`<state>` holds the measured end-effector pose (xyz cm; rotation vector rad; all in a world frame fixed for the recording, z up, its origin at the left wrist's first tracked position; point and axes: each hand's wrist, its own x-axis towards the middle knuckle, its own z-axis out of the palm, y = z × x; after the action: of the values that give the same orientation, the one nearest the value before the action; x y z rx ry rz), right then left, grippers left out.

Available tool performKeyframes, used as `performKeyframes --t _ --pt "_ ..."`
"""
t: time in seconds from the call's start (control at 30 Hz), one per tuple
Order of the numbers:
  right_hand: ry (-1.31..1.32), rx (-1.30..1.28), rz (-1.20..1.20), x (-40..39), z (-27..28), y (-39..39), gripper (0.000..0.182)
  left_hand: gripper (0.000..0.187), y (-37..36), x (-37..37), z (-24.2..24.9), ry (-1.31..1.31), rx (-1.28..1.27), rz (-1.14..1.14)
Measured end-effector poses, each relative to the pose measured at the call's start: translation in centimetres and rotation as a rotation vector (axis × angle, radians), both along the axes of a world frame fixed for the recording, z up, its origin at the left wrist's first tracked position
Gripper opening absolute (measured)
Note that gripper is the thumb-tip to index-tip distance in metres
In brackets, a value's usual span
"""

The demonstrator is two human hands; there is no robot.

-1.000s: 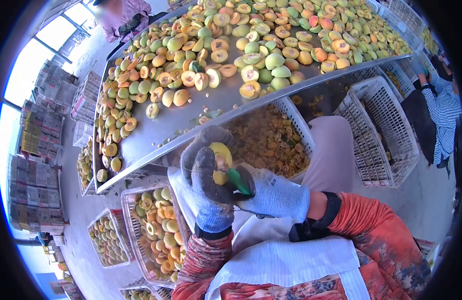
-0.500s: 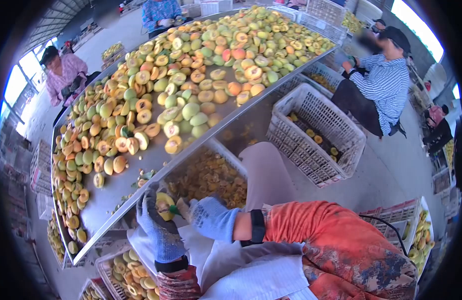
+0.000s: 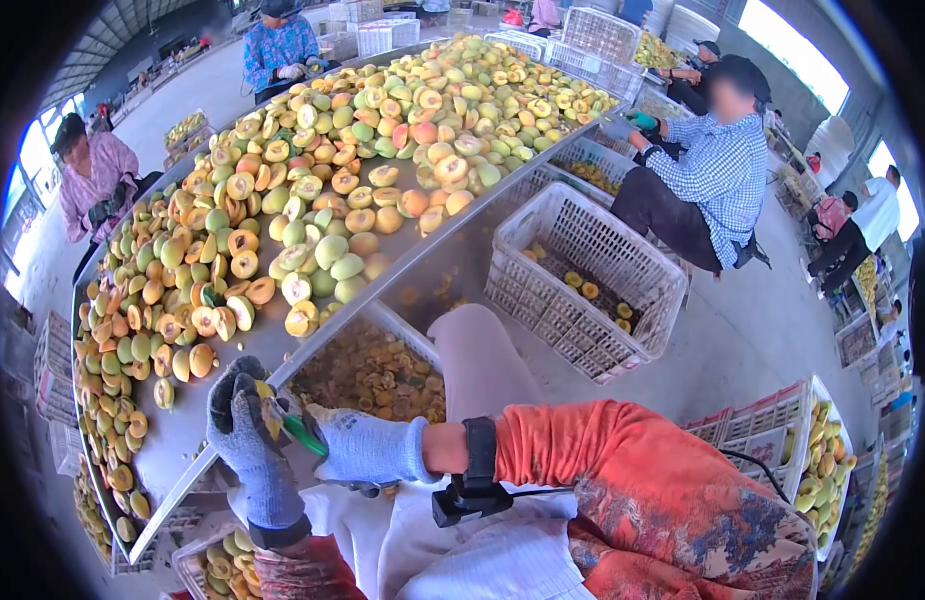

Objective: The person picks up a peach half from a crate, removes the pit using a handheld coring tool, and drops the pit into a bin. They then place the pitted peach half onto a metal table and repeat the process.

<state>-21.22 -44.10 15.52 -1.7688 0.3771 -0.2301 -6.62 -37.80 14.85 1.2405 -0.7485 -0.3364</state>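
Observation:
My left hand point(image 3: 253, 455), in a grey-blue glove, is closed around a yellow peach half point(image 3: 273, 414) at the table's near edge. My fingers cover much of the fruit. My right hand point(image 3: 368, 445), gloved in blue, grips a green-handled tool point(image 3: 305, 436) whose tip meets the fruit; the working end is too small to make out. Just beyond both hands, under the table edge, sits a crate point(image 3: 411, 332) of yellow fruit scraps. Halved and whole peaches point(image 3: 333, 250) are heaped on the metal table point(image 3: 268, 340).
To the right stands a white crate point(image 3: 583, 325) with a few fruit pieces inside. A person in a checked shirt point(image 3: 718, 185) works beyond it. Fruit-filled crates stand at lower left point(image 3: 188, 560) and right point(image 3: 823, 470). Two more people sit along the far side.
Both hands have shifted left and slightly down in the view, along with the fruit and tool. More of the tool's green handle shows. The whole view has also swung somewhat.

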Motion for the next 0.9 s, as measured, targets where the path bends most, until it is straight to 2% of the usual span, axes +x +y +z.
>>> performKeyframes --t 0.07,0.1,0.13,0.17,0.2,0.23,0.27,0.3,0.33,0.43,0.53,0.57,0.6,0.63,0.67,0.7,0.77,0.8,0.87,0.9 --pt "0.173 -0.457 -0.002 -0.3 0.7 0.0 0.047 0.026 0.0 0.0 0.1 0.24 0.006 -0.025" --pt "0.186 -0.507 -0.003 -0.5 1.9 -0.1 0.05 0.028 0.3 0.3 -0.1 0.381 -0.015 -0.045" --pt "0.11 -0.6 -0.048 0.0 0.4 -0.3 0.048 0.034 0.5 0.1 -0.9 0.171 0.018 -0.032" --pt "0.033 -0.684 -0.085 -0.2 0.3 -0.5 0.046 0.043 0.9 -0.1 -0.5 0.491 0.025 -0.101" --pt "0.088 -0.793 -0.042 -0.4 0.5 -1.0 0.043 0.048 1.4 1.1 -2.5 0.815 -0.046 -0.207" --pt "0.079 -0.859 0.006 -0.5 0.5 -1.5 0.042 0.051 2.4 0.3 -0.4 0.867 0.081 -0.426" --pt "0.079 -0.971 0.081 -0.5 0.1 -1.8 0.041 0.05 3.2 0.7 -1.8 0.951 0.096 -0.485" --pt "0.037 -1.053 0.095 -0.5 -1.5 -1.8 0.039 0.047 3.4 0.3 -2.1 0.863 0.151 -0.381" --pt "0.03 -1.095 0.08 -0.4 -1.6 -1.4 0.038 0.044 3.6 -0.2 -2.7 0.784 0.078 -0.301" --pt "0.066 -0.879 0.006 0.3 -0.3 -0.5 0.041 0.04 3.3 -0.4 -3.1 0.872 -0.208 -0.21" --pt "0.136 -0.876 -0.017 0.7 -0.8 -0.3 0.043 0.041 3.8 0.6 -3.5 0.892 -0.259 -0.113" --pt "0.097 -0.904 -0.012 0.7 -1.4 -0.2 0.044 0.042 4.2 0.5 -3.5 0.026 0.133 0.007" --pt "0.098 -0.897 -0.01 0.8 -1.8 0.1 0.044 0.042 4.2 0.5 -3.4 0.028 0.14 0.008" --pt "0.082 -0.954 -0.025 1.0 -2.0 0.5 0.041 0.038 3.9 0.4 -3.2 0.282 0.033 -0.011" --pt "0.07 -1.01 -0.042 1.1 -2.1 0.8 0.039 0.043 3.8 0.2 -3.1 0.537 -0.075 -0.03" --pt "0.076 -1.004 -0.041 1.4 -2.4 0.8 0.039 0.043 3.9 0.1 -3.0 0.542 -0.069 -0.03" --pt "0.058 -1.148 -0.087 2.1 -3.1 0.7 0.039 0.042 4.0 -0.1 -2.6 0.183 -0.032 -0.028" --pt "0.061 -1.148 -0.085 2.3 -3.1 0.8 0.039 0.042 3.9 0.0 -2.3 0.186 -0.031 -0.028" --pt "0.141 -1.292 -0.048 2.6 -3.4 1.3 0.041 0.036 3.8 0.3 -1.9 0.833 -0.319 -0.15" --pt "0.144 -1.289 -0.047 2.7 -3.4 1.6 0.041 0.036 3.7 0.1 -2.4 0.836 -0.316 -0.15"
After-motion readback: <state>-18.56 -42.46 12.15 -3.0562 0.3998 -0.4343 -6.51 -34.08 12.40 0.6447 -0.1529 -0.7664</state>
